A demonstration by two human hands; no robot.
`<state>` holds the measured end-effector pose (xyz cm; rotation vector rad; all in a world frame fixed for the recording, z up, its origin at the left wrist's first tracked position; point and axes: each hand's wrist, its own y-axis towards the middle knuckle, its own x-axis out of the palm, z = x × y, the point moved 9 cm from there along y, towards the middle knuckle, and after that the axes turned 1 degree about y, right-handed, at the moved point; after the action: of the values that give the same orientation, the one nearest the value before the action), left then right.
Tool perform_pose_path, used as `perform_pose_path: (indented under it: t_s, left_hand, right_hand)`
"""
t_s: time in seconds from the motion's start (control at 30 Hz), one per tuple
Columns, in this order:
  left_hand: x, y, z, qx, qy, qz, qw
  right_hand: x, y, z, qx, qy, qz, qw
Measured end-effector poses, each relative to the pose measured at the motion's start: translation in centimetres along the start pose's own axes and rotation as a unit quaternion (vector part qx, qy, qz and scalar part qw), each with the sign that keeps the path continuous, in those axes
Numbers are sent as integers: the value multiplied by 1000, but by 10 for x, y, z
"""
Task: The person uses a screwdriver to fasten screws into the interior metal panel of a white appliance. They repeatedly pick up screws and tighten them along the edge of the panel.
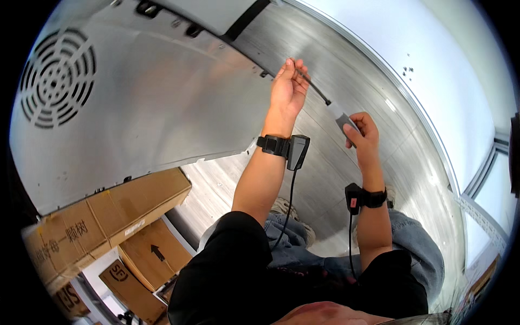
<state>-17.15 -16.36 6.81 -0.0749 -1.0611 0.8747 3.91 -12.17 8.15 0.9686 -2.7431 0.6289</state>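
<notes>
My left hand (290,92) is closed, thumb against fingers, at the edge of a large silver metal panel (162,103). From its fingers a thin dark rod or stiff cable (315,89) slants down to the right, ending in a small black tip. My right hand (362,132) grips a flat grey piece (345,122) between thumb and fingers. A pale, see-through end of that piece points at the rod's tip, close to it; whether they touch I cannot tell.
The panel has a round slotted vent (57,78) and black fittings along its edge. Brown cardboard boxes (124,206) are stacked at the lower left. A white wall or partition (433,81) curves along the right. Wood-look floor (319,146) lies below my hands. Cables hang from both wrist straps.
</notes>
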Motion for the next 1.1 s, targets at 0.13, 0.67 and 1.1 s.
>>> perform_pose_path:
  t_s: [0.13,0.67,1.1]
  left_hand:
    - [-4,-26,9,-23,-78,-26,996]
    - [-18,-60,34,8,-117,23,993]
    - [-25,-58,38,26,-86,-1,996]
  right_hand:
    - [20,-12,-8,-14,-35,-10,999]
    - [44,-29,-9,-11,-55,-22,998]
    - [42,-29,-4,12,-37,-36,999]
